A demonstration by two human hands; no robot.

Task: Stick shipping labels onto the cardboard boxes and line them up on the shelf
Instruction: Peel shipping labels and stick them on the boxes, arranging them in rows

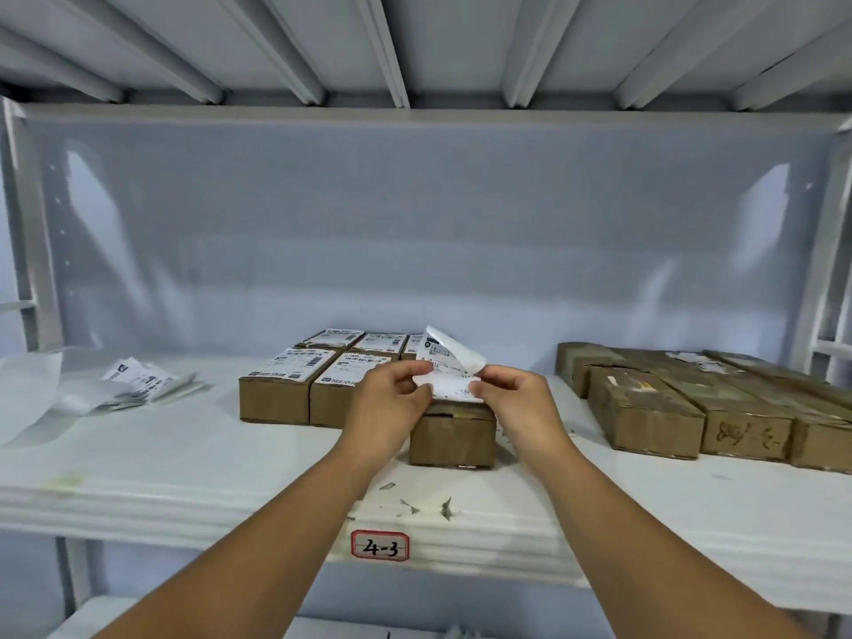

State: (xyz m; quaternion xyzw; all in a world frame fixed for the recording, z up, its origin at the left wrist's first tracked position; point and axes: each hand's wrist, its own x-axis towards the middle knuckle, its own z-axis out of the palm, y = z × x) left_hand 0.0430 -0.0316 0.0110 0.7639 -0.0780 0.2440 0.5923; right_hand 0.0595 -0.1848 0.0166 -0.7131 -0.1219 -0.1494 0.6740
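Both hands are raised just above the shelf (pixel 184 472), and each pinches the lower edge of one shipping label (pixel 449 362): the left hand (pixel 389 394) holds its left corner between thumb and curled fingers, and the right hand (pixel 511 394) holds its right corner the same way. The top of the label curls over toward the back. It may be coming off its backing sheet, though the view is too soft to be sure. Directly under the label sits a bare cardboard box (pixel 452 438), its short end facing the person and its long axis running away toward the rear wall. It lies between the two wrists, so neither hand is clearly nearer, and the move ahead looks like a straight lowering of the label onto the lid, with the label's long side along the box's length. Just to the left and slightly further back stand the labelled boxes (pixel 286 380), packed side by side in rows; this box sits just beside their right end but a little forward of that line. To the right, well apart, lie the plain boxes (pixel 645 412). Loose labels (pixel 138 380) are heaped at the far left, paper scraps (pixel 415 500) lie near the shelf's front lip, and a tag (pixel 379 545) there reads 4-3.
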